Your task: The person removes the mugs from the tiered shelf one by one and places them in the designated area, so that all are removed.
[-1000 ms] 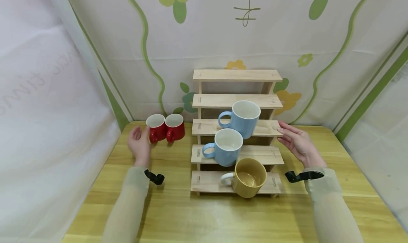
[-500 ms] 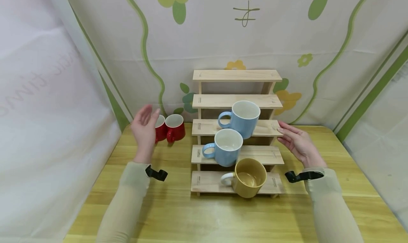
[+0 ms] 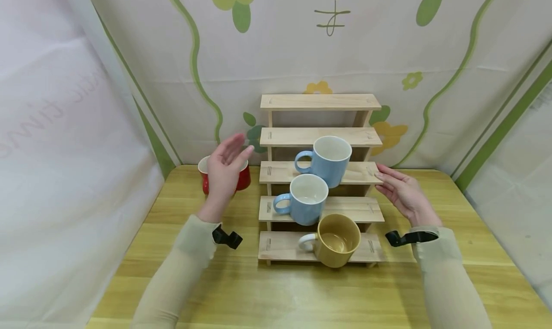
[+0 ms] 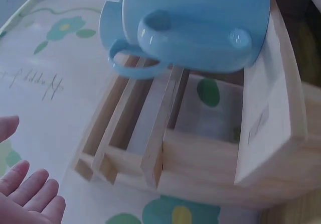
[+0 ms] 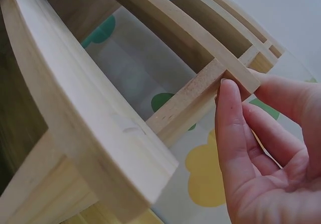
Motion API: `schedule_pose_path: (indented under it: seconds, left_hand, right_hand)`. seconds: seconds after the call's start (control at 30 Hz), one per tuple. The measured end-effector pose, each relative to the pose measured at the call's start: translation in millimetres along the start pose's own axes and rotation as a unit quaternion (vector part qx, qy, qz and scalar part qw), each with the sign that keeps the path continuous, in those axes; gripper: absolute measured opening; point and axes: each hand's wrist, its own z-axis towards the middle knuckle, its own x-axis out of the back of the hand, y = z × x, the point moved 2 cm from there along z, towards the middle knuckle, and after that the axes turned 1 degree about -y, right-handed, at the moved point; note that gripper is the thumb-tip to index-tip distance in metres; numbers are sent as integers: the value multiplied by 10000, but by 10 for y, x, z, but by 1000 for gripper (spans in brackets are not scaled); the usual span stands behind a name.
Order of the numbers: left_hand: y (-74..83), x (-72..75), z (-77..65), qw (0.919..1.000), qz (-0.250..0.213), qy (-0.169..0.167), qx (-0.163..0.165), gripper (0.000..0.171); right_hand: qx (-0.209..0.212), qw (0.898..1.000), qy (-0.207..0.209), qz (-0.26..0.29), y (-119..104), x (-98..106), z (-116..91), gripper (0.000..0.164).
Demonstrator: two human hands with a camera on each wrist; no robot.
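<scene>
A stepped wooden display rack stands on the table. My right hand pinches the right end of its middle board between thumb and fingers, as the right wrist view shows closely. My left hand, fingers extended and holding nothing, hovers left of the rack. It partly hides two red mugs, the left one and the right one. One light blue mug sits on the middle board and another blue mug one board lower. On the lowest board is a mustard-yellow mug with a white handle.
The rack's top two boards bear nothing. A wood-grain table lies under everything, and a printed cloth backdrop rises close behind the rack. More white cloth hangs at the sides.
My left hand has moved from beside the left red mug up and to the right, passing in front of both mugs. My right hand keeps its hold on the rack, and the mugs stay put.
</scene>
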Motion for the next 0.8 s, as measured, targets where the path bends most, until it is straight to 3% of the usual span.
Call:
schedule_pose_path:
  seconds: [0.2,0.6,0.8]
  left_hand:
    - [28,-231,-26,9990,7,-432,-94,43]
    - [107,-614,-55,9927,-87,-1195,115,48]
    - [85,-751,-64,9880,147,-1507,289,51]
  right_hand:
    - [14,10000,-6,53,-15,-15,3,27]
    - [35,9999,-16,117,-2,-4,0,28]
    - [28,9999,-5,154,3,0,5,28]
